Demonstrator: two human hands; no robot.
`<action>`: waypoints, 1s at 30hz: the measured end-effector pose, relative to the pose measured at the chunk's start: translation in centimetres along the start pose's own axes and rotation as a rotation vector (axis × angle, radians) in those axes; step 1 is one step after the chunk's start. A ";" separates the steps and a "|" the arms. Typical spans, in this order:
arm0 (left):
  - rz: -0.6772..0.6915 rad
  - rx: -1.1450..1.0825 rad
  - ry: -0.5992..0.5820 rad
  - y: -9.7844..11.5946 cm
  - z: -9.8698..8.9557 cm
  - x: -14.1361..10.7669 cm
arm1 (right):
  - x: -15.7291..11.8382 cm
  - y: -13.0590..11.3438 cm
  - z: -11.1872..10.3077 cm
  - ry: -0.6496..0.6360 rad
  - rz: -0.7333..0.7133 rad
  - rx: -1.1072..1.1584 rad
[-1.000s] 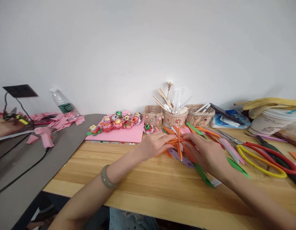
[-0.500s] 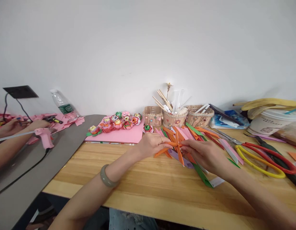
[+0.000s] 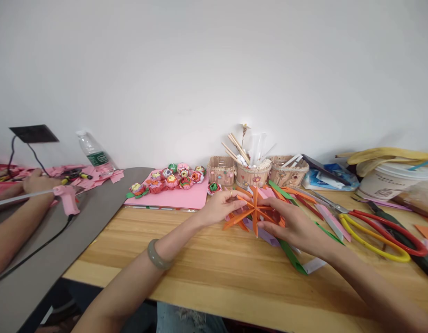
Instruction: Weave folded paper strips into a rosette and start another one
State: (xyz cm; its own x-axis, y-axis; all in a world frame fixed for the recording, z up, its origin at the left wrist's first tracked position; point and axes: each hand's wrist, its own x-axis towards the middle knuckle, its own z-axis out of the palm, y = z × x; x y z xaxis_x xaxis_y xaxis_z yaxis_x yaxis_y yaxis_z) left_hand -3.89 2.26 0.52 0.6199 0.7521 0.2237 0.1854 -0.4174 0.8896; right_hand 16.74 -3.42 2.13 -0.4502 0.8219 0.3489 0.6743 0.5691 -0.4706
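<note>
An orange folded-paper star point(image 3: 254, 208), its narrow arms spread out from the centre, is held above the wooden table between both hands. My left hand point(image 3: 223, 206) pinches its left side with thumb and fingers. On the right side, my right hand point(image 3: 293, 221) has its thumb below and fingers above, gripping the paper arms. Beneath and behind lie loose folded strips, among them a green strip point(image 3: 290, 255) and a pink strip point(image 3: 330, 217). Finished paper flowers point(image 3: 171, 181) stand in a cluster on pink paper point(image 3: 181, 200) to the left.
Three small baskets point(image 3: 253, 178) line the wall, the middle one holding sticks. Scissors with red and yellow handles point(image 3: 376, 238) and a lidded cup point(image 3: 390, 180) are at right. On the grey table at left are a pink glue gun point(image 3: 66, 200), a bottle point(image 3: 94, 150) and another person's hands point(image 3: 37, 182).
The orange star has turned so its arms fan out toward me. My fingers have shifted their hold on it. The other person's hand has moved slightly left.
</note>
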 end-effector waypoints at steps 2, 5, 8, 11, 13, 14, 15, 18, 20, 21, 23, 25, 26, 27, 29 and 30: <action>-0.035 -0.042 0.010 -0.2 0.1 0.0 | 0.0 -0.2 -0.1 -0.030 0.016 0.044; -0.069 -0.094 0.008 0.0 0.0 0.0 | 0.0 -0.3 -0.3 -0.031 0.047 0.116; -0.099 -0.140 -0.011 0.4 0.0 -0.1 | 0.2 -0.2 -0.3 -0.003 0.096 0.171; -0.129 -0.185 -0.007 0.7 0.2 0.0 | 0.2 0.1 -0.1 0.012 0.151 0.218; -0.149 -0.217 0.013 0.8 0.3 0.0 | 0.2 0.2 0.2 0.005 0.183 0.254; -0.158 -0.234 0.025 0.8 0.4 0.1 | 0.2 0.2 0.3 -0.005 0.194 0.274; -0.166 -0.252 0.038 0.9 0.5 0.1 | 0.2 0.2 0.3 -0.017 0.202 0.294; -0.197 -0.298 0.070 1.1 0.8 0.1 | 0.2 0.0 0.3 -0.061 0.206 0.354; -0.233 -0.310 0.078 1.3 1.0 0.1 | 0.4 0.0 0.3 -0.088 0.211 0.387; -0.254 -0.311 0.075 1.3 1.1 0.2 | 0.5 0.0 0.2 -0.098 0.216 0.400; -0.292 -0.311 0.061 1.4 1.4 0.2 | 0.7 0.2 0.1 -0.114 0.227 0.418; -0.313 -0.316 0.044 1.4 1.6 0.3 | 0.9 0.4 0.0 -0.129 0.231 0.426; -0.317 -0.317 0.041 1.3 1.7 0.3 | 1.0 0.4 0.0 -0.132 0.230 0.423; -0.319 -0.315 0.045 1.3 1.7 0.4 | 1.1 0.5 -0.1 -0.130 0.228 0.415; -0.314 -0.300 0.071 1.4 1.8 0.6 | 1.3 0.3 -0.3 -0.105 0.228 0.387; -0.310 -0.290 0.092 1.5 1.8 0.7 | 1.4 0.2 -0.4 -0.081 0.230 0.364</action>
State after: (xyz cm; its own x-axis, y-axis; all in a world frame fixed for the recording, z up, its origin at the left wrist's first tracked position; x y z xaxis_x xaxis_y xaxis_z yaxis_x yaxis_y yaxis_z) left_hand -1.80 1.29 1.26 0.4957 0.8671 -0.0488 0.1224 -0.0141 0.9924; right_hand 16.47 -2.13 2.83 -0.3667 0.9192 0.1436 0.5190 0.3302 -0.7884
